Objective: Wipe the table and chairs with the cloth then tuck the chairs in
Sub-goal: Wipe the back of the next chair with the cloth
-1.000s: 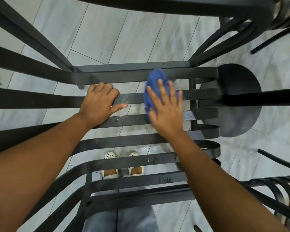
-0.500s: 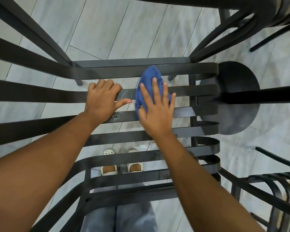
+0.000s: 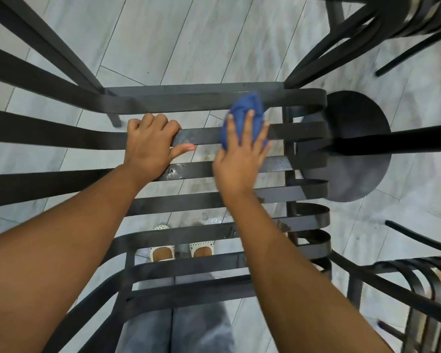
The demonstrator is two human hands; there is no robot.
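Right hand (image 3: 242,159) flat, fingers straight and spread, pressing blue cloth (image 3: 245,115) onto far slats of black slatted chair (image 3: 201,200). Left hand (image 3: 150,146) curled over a slat just beside, thumb out. Round black table base (image 3: 354,179) on floor to right, past seat edge. More chairs (image 3: 402,281) near lower right & top right. White shoes (image 3: 161,250) visible thru slats.

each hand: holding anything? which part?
Left hand grips a black chair slat, fingers curled over its far edge. Right hand presses the blue cloth flat onto the slats.
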